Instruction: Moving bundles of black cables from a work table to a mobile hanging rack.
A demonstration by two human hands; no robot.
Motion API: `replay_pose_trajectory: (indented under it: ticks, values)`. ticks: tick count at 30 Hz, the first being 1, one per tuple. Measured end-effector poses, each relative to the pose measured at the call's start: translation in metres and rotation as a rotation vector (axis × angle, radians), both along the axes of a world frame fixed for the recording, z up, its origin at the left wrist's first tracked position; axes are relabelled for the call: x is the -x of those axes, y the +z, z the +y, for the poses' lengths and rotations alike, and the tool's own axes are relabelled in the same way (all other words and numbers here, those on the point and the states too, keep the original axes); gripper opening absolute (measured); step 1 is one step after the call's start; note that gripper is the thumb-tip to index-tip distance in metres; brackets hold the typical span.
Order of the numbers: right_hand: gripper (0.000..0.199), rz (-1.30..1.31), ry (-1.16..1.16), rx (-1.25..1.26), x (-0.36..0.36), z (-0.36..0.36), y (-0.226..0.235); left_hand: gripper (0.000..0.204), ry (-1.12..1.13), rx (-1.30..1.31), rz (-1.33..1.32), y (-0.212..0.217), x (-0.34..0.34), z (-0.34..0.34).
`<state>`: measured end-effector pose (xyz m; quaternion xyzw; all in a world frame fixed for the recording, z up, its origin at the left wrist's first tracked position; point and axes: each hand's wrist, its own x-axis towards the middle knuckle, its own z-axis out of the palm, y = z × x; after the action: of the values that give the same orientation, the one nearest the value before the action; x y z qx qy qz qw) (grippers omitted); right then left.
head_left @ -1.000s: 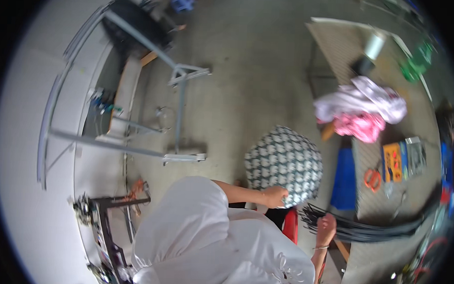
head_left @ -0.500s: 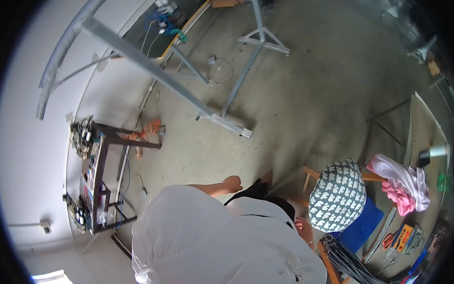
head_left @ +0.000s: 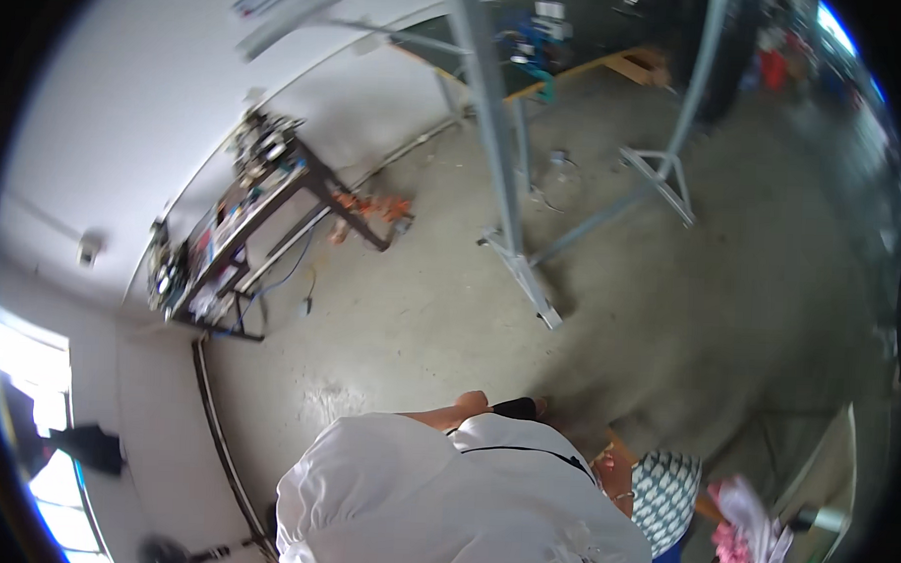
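Note:
My left hand [head_left: 474, 399] hangs in front of my white top [head_left: 443, 500] with its fingers curled in, and nothing shows in it. My right hand [head_left: 613, 468] is lower down at my right side, its fingers loosely bent and partly apart, with no held thing visible. A thin band circles that wrist. Right beside this hand is a round seat cushion [head_left: 666, 498] with a grey-green and white animal pattern, on a wooden seat; whether the hand touches it I cannot tell. My black-clad leg [head_left: 514, 409] shows beyond my left hand.
Pink and white cloth [head_left: 749, 530] lies by a table [head_left: 836, 474] at the lower right. A grey metal frame [head_left: 500, 154] stands ahead on floor feet. Along the left wall is a dark workbench [head_left: 310, 177] with machine parts; a fan [head_left: 163, 552] sits at lower left.
My view has swung left: the frame and workbench shift rightward, a window and fan come in, and the cushion and table slide toward the lower edge. Both hands stay near my body.

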<state>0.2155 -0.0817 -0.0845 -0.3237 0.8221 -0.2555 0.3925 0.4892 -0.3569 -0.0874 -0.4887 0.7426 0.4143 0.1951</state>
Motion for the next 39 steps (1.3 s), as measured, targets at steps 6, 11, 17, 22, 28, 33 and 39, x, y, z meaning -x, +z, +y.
replay_pose_trajectory:
  ticks: [6, 11, 17, 22, 28, 33, 39]
  values:
    - [0.027, -0.131, 0.310, 0.001, 0.038, 0.004, -0.079, 0.032, -0.042, -0.012, 0.047, 0.002, 0.010, -0.015]
    - [0.016, 0.143, 0.388, 0.106, 0.036, -0.072, -0.022, 0.049, 0.325, 0.117, 0.182, 0.054, 0.020, -0.051]
    - [0.021, -0.160, 0.185, 0.182, 0.046, -0.154, -0.022, 0.071, 0.378, 0.630, 0.434, 0.102, 0.081, -0.178]
    - [0.021, -0.446, -0.186, 0.246, 0.044, -0.180, -0.022, 0.086, 0.400, 0.981, 0.695, 0.162, 0.134, -0.284]
    - [0.016, -0.699, -0.511, 0.210, 0.068, -0.161, 0.016, 0.099, 0.556, 0.998, 0.768, 0.203, 0.196, -0.329]
    - [0.017, -0.731, -0.515, 0.103, 0.134, -0.167, 0.007, 0.084, 0.631, 0.952, 0.972, 0.184, 0.218, -0.356]
    - [0.013, -0.632, -0.460, 0.208, 0.256, -0.178, 0.032, 0.063, 0.880, 1.020, 0.746, 0.149, 0.235, -0.374]
